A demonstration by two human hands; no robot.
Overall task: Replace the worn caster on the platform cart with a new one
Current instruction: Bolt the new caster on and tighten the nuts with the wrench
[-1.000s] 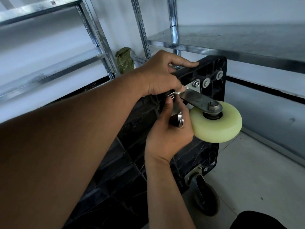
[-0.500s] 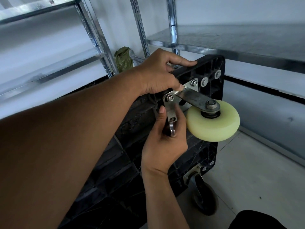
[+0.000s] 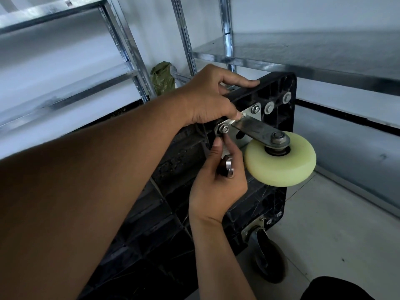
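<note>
Right fingers (image 3: 233, 149) clamped on wrench (image 3: 229, 167), slid nearer bolt (image 3: 223, 128), left fingers (image 3: 238, 81) gripping cart (image 3: 279, 87)

Metal shelving (image 3: 303, 57), green bag (image 3: 162, 80)

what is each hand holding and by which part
Right hand grips a wrench by its handle; left hand grips the cart by its top edge, thumb on the caster bracket.

- No word, brand or number can be read anywhere.
- A small sticker (image 3: 68, 2) sits on the top rail of the galvanised steel shelf rack (image 3: 127, 50); its print is too small to make out.
- The black plastic platform cart (image 3: 279, 87) and the cream-coloured caster wheel (image 3: 281, 169) bear no legible marking.
</note>
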